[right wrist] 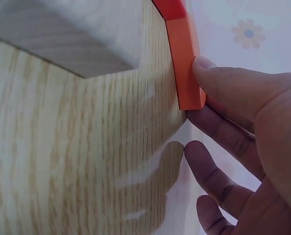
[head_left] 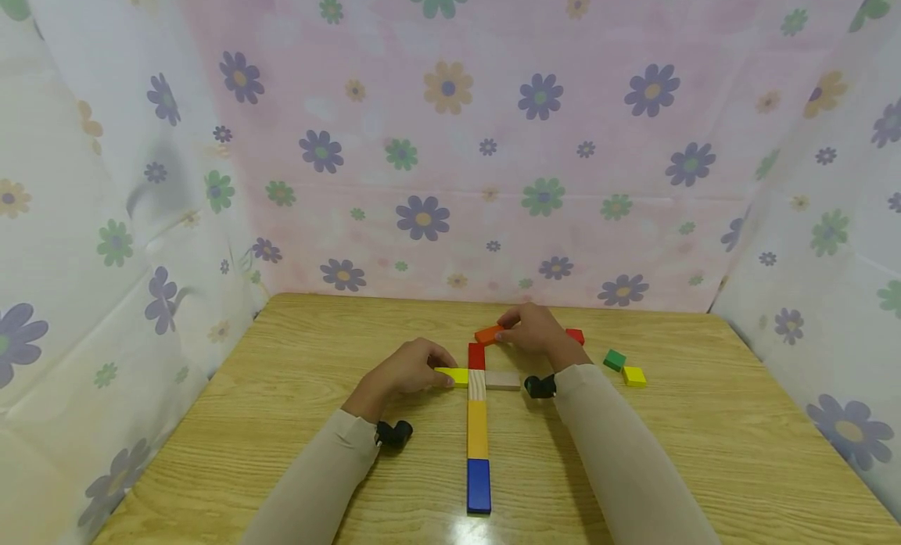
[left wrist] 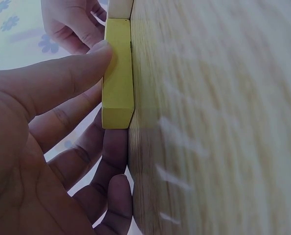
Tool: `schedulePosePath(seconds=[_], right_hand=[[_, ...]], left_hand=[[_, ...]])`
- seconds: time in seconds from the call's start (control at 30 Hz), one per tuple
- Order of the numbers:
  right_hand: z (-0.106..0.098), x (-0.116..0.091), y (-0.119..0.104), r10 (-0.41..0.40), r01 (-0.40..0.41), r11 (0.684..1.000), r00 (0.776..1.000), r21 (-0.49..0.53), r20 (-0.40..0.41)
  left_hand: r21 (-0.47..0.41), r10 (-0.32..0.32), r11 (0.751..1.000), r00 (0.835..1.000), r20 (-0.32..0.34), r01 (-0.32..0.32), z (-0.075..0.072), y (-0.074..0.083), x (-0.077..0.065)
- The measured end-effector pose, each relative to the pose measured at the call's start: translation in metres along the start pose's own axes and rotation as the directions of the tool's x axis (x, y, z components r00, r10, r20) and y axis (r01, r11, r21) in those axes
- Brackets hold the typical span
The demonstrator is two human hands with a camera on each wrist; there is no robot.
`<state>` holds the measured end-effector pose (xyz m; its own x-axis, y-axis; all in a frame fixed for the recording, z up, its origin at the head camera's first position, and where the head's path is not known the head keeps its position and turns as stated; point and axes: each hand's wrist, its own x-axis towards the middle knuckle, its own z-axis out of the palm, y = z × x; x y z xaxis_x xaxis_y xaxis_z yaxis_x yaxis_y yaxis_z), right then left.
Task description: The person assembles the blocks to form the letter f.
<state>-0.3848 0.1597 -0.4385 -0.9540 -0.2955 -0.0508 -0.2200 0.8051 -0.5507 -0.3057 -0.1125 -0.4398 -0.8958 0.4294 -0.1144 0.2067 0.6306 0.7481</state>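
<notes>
My left hand [head_left: 411, 365] pinches a yellow block [left wrist: 118, 73] between thumb and fingers; the block lies flat on the table at the left side of a pale striped wooden block [head_left: 477, 385]. With thumb and fingertips, my right hand [head_left: 533, 330] holds an orange block [right wrist: 185, 73], set at a slant, one end meeting the far end of a red block [head_left: 476, 357]. Nearer me, an amber block [head_left: 477, 429] and a blue block [head_left: 479, 486] continue the line from the striped one. A plain greyish wooden block [head_left: 503, 381] extends to its right.
Right of my right hand lie a small red block [head_left: 575, 336], a green block [head_left: 615, 360] and a small yellow block [head_left: 634, 376]. The wooden table [head_left: 317, 334] is bordered by a flowered curtain [head_left: 450, 162] at the back and sides.
</notes>
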Motion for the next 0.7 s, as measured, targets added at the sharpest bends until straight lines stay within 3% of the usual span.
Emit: schedulePosePath(seconds=[0.7], right_hand=[[-0.0011, -0.0008, -0.0014, -0.021, 0.021, 1.000, 1.000, -0.010, 0.003]], left_hand=[[0.008, 0.006, 1.000, 1.000, 0.002, -0.006, -0.0015, -0.0009, 0.0014]])
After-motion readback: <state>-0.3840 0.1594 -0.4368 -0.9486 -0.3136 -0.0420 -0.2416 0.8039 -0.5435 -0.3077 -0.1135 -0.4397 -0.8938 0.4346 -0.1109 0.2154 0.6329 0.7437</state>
